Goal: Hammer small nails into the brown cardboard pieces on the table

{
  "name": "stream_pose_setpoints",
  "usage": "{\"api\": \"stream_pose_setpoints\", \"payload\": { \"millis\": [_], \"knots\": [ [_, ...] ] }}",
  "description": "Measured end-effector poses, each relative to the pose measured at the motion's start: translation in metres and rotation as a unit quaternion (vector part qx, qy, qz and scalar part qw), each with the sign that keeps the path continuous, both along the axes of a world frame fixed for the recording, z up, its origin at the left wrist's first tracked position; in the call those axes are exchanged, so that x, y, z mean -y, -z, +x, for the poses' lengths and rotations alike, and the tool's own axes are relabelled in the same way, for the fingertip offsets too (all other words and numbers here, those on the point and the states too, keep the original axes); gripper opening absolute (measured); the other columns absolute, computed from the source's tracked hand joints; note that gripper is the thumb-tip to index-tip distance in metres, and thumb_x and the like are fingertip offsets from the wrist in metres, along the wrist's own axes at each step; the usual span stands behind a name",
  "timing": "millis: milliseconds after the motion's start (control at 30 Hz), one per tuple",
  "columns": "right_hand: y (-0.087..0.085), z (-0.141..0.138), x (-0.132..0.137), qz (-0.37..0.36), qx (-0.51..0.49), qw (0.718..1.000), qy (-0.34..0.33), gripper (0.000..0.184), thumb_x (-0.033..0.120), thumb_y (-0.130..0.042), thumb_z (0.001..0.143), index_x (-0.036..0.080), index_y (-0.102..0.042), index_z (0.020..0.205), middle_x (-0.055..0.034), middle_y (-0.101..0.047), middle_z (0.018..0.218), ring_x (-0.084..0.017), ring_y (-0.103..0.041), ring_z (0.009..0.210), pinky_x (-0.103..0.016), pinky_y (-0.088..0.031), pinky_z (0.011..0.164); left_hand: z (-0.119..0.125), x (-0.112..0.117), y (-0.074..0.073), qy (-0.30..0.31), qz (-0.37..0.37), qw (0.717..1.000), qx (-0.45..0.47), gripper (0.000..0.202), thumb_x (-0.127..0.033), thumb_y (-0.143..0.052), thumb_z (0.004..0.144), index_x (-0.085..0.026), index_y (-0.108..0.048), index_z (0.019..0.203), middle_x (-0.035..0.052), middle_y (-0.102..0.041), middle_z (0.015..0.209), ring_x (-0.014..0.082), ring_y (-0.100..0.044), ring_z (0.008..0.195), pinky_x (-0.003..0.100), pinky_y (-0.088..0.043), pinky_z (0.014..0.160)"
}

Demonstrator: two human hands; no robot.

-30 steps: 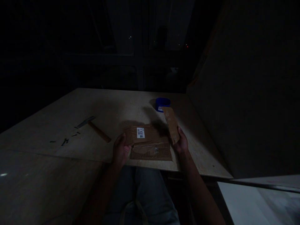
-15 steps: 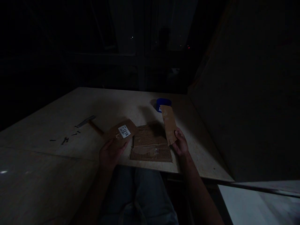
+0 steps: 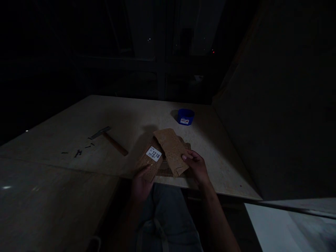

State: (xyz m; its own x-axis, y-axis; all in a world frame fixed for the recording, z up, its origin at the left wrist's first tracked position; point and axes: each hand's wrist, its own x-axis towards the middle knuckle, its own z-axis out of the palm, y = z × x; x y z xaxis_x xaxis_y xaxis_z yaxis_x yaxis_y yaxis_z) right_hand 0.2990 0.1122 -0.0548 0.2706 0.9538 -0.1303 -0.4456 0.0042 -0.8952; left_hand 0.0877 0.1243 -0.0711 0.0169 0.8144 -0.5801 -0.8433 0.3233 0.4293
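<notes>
My left hand (image 3: 142,184) is closed on a brown cardboard piece with a white label (image 3: 153,154) reading 1218. A second, longer cardboard strip (image 3: 172,148) is pinched by its right edge in my right hand (image 3: 196,166); its surface shows small dents. The strip's left edge overlaps the labelled piece. Beneath both lies more cardboard (image 3: 165,170) with a grid-like texture, mostly covered, near the table's front edge.
A hammer (image 3: 115,144) with a wooden handle lies on the pale table (image 3: 136,112), left of my hands. Several dark nails (image 3: 78,153) are scattered beside its head. A blue container (image 3: 186,117) stands at the back right. A tall panel (image 3: 283,115) borders the right side.
Both cardboard pieces have come together over the cardboard on the table. The labelled piece moved right, uncovering the hammer handle; the strip moved left and down, away from in front of the blue container.
</notes>
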Motion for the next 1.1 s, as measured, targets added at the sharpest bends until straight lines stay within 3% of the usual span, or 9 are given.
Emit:
{"api": "stream_pose_setpoints", "payload": {
  "millis": [133, 367, 500, 600, 667, 733, 833, 967, 1100],
  "knots": [
    [-0.005, -0.025, 0.009, -0.019, 0.032, 0.999, 0.002, 0.043, 0.042, -0.089, 0.064, 0.020, -0.073, 0.098, -0.0036, -0.078, 0.093, -0.019, -0.071, 0.079, -0.030, -0.056, 0.073, 0.027, 0.008, -0.007, 0.015, 0.011, 0.999, 0.031, 0.029, 0.001, -0.054, 0.082, -0.011, -0.073, 0.100, 0.0105, -0.078, 0.097, 0.0217, -0.074, 0.089, 0.035, -0.060, 0.086],
    [0.001, -0.042, 0.016, -0.019, 0.128, 0.992, 0.015, 0.042, 0.047, -0.084, 0.067, 0.019, -0.074, 0.096, -0.0061, -0.077, 0.095, -0.022, -0.070, 0.085, -0.033, -0.055, 0.075, 0.042, 0.021, -0.002, 0.020, 0.011, 0.992, 0.126, 0.032, -0.010, -0.049, 0.092, -0.019, -0.074, 0.111, 0.0081, -0.078, 0.100, 0.0222, -0.070, 0.108, 0.037, -0.052, 0.102],
    [0.003, -0.044, 0.018, -0.020, 0.121, 0.992, -0.001, 0.044, 0.049, -0.083, 0.067, 0.019, -0.073, 0.098, -0.0058, -0.076, 0.092, -0.022, -0.069, 0.081, -0.032, -0.055, 0.071, 0.030, 0.033, -0.001, 0.039, 0.085, 0.980, 0.176, 0.036, -0.043, -0.048, 0.097, -0.026, -0.071, 0.118, 0.0051, -0.072, 0.124, 0.0241, -0.053, 0.134, 0.041, -0.041, 0.114],
    [0.000, -0.042, 0.023, -0.019, 0.118, 0.992, -0.027, 0.045, 0.047, -0.082, 0.068, 0.019, -0.073, 0.102, -0.0043, -0.075, 0.090, -0.021, -0.068, 0.077, -0.032, -0.055, 0.070, 0.008, 0.032, -0.002, 0.124, 0.126, 0.966, 0.188, 0.067, -0.073, -0.047, 0.086, -0.022, -0.068, 0.125, 0.0115, -0.067, 0.131, 0.0317, -0.043, 0.142, 0.049, -0.036, 0.117],
    [-0.004, -0.042, 0.026, -0.022, 0.139, 0.989, -0.037, 0.044, 0.045, -0.081, 0.068, 0.020, -0.074, 0.103, -0.0037, -0.075, 0.091, -0.021, -0.068, 0.079, -0.032, -0.055, 0.071, -0.008, 0.027, -0.004, 0.193, 0.123, 0.959, 0.166, 0.077, -0.079, -0.050, 0.080, -0.019, -0.067, 0.125, 0.0160, -0.067, 0.129, 0.0358, -0.045, 0.140, 0.054, -0.036, 0.115],
    [-0.008, -0.044, 0.028, -0.023, 0.183, 0.982, -0.049, 0.042, 0.043, -0.079, 0.070, 0.020, -0.075, 0.104, -0.0037, -0.075, 0.093, -0.021, -0.069, 0.083, -0.032, -0.055, 0.073, -0.019, 0.020, -0.009, 0.252, 0.101, 0.956, 0.114, 0.065, -0.069, -0.059, 0.082, -0.017, -0.067, 0.120, 0.0165, -0.070, 0.121, 0.0355, -0.052, 0.134, 0.053, -0.041, 0.112],
    [-0.009, -0.045, 0.023, 0.017, 0.266, 0.960, -0.088, 0.041, 0.044, -0.079, 0.071, 0.021, -0.076, 0.104, -0.0043, -0.075, 0.099, -0.023, -0.069, 0.091, -0.034, -0.054, 0.080, -0.025, 0.010, -0.022, 0.270, 0.084, 0.959, -0.007, 0.036, -0.031, -0.076, 0.080, -0.014, -0.070, 0.112, 0.0135, -0.075, 0.110, 0.0322, -0.065, 0.119, 0.046, -0.050, 0.105],
    [0.000, -0.022, -0.003, 0.056, 0.363, 0.929, -0.036, 0.039, 0.050, -0.074, 0.078, 0.022, -0.075, 0.105, -0.0082, -0.073, 0.113, -0.025, -0.067, 0.104, -0.038, -0.052, 0.089, -0.020, 0.004, -0.034, 0.167, 0.045, 0.979, -0.110, 0.026, -0.006, -0.073, 0.076, -0.009, -0.072, 0.102, 0.0135, -0.077, 0.100, 0.0295, -0.074, 0.098, 0.043, -0.058, 0.093],
    [0.015, 0.020, -0.036, -0.054, 0.514, 0.855, 0.037, 0.027, 0.039, -0.077, 0.072, 0.019, -0.073, 0.090, -0.0101, -0.075, 0.092, -0.027, -0.068, 0.094, -0.036, -0.050, 0.083, -0.018, 0.000, -0.027, 0.079, 0.008, 0.991, -0.105, 0.022, -0.002, -0.069, 0.078, -0.011, -0.073, 0.098, 0.0098, -0.078, 0.091, 0.0247, -0.076, 0.087, 0.039, -0.060, 0.088]
  ]
}}
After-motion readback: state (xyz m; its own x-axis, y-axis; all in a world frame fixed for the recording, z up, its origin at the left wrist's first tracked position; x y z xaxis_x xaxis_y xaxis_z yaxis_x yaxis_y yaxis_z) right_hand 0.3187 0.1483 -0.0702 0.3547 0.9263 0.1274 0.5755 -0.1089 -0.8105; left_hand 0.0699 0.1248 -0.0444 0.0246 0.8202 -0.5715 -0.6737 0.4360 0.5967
